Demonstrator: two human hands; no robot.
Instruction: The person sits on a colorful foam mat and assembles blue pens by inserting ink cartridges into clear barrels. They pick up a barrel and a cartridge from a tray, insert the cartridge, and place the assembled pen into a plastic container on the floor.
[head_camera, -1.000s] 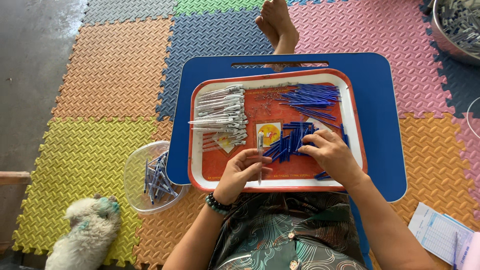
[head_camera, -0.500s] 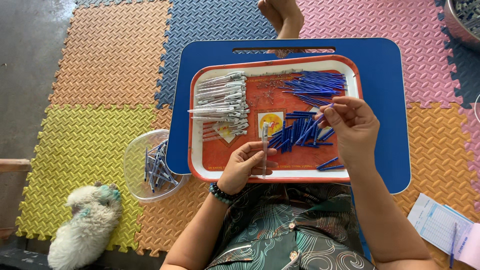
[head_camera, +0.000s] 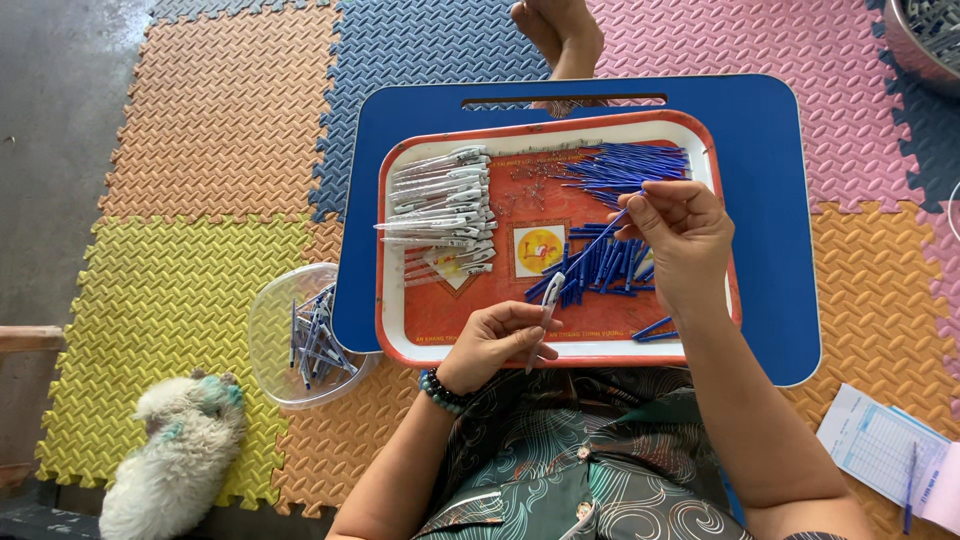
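Observation:
My left hand (head_camera: 497, 341) grips a white pen barrel (head_camera: 546, 306) upright over the near edge of the red tray (head_camera: 392, 300). My right hand (head_camera: 672, 236) pinches a thin blue refill (head_camera: 592, 246) whose lower tip points at the barrel's top. On the tray lie a stack of white pen barrels (head_camera: 440, 212) at the left, a bundle of blue refills (head_camera: 628, 165) at the far right, and a heap of short blue parts (head_camera: 606, 267) under my right hand. The tray rests on a blue lap table (head_camera: 770, 180).
A clear plastic bowl (head_camera: 275, 340) holding several finished pens stands on the foam mats left of the table. A small white dog (head_camera: 175, 455) lies at lower left. A foot (head_camera: 555, 35) shows beyond the table. Papers with a pen (head_camera: 885, 450) lie at lower right; a metal basin (head_camera: 920, 40) sits top right.
My right hand lifted off the blue heap with a single refill and brought it toward the barrel. My left hand stayed in place with the barrel.

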